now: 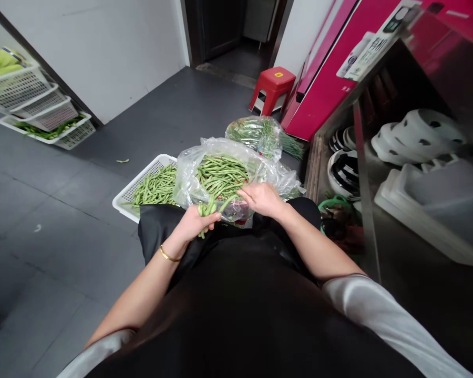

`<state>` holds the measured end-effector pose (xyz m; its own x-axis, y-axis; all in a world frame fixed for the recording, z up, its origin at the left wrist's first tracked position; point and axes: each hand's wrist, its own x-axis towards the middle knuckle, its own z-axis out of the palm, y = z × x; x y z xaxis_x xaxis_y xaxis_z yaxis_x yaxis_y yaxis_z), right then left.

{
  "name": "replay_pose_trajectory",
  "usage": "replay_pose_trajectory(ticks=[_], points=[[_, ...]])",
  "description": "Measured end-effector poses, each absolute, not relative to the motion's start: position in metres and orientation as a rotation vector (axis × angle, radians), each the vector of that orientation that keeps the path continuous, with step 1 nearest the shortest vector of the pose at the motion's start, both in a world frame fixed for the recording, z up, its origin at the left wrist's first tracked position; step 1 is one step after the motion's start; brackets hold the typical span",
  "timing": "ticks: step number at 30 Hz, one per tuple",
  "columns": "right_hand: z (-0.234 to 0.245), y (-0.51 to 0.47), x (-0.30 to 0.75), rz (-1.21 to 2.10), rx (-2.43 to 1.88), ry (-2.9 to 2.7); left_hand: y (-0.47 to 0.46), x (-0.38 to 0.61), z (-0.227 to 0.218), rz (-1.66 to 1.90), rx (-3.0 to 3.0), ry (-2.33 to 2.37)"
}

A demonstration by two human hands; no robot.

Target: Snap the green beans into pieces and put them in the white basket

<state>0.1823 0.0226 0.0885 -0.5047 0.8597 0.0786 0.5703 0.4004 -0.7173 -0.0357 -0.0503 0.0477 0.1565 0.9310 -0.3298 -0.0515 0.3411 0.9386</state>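
A small bunch of green beans (207, 209), slim and pale green, sits bundled in the left hand (194, 221), with one bean (229, 201) slanting out to the fingertips of the right hand (262, 198). Just beyond, a heap of beans (220, 176) fills an open, crumpled clear plastic bag (187, 165). Left of it, more loose beans (157, 186) (lying in all directions) are piled in a white basket (126, 212).

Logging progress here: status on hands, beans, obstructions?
Left hand gripping several beans. Right hand pinching one bean. Open bag ahead, more beans inside. Nothing visibly blocking hands.
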Motion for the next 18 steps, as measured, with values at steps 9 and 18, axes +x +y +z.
replay_pose_trajectory(ticks=[9, 18], points=[[0.065, 0.004, 0.178, 1.992, -0.85, -1.968, -0.06, -0.04, 0.036, 0.879, 0.655, 0.925], [0.084, 0.008, 0.119, 0.441, -0.714, -2.263, -0.025, -0.013, 0.081, 1.502, 0.344, 0.971]])
